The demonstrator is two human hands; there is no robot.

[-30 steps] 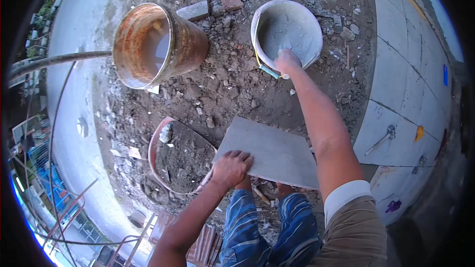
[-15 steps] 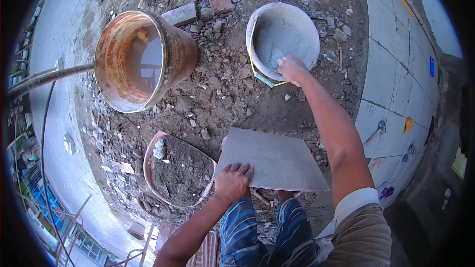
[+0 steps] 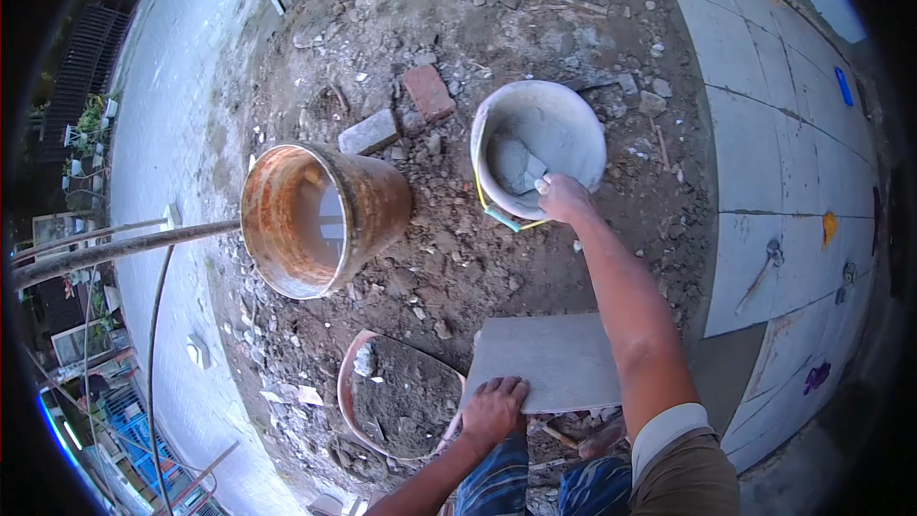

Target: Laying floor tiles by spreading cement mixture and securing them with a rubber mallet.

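Head view: one rusty bucket [image 3: 377,205] nearer the left edge of the dirt ground [image 3: 458,282], one white bucket [image 3: 544,105] nearer its right edge, one grey tile [image 3: 549,363] over its near side, one soil-filled basin [image 3: 348,399]. Right arm [image 3: 635,320] stretched forward, right hand [image 3: 566,199] closed around a pale tool [image 3: 535,169] at white bucket's near rim. Left hand [image 3: 494,407] on tile's near left corner, grip impossible to tell. Road [image 3: 181,115] left; paving [image 3: 764,148] right, bearing one hammer [image 3: 759,275].

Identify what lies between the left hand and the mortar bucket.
In the head view, from the left hand: the grey tile, then stony soil up to the mortar bucket.
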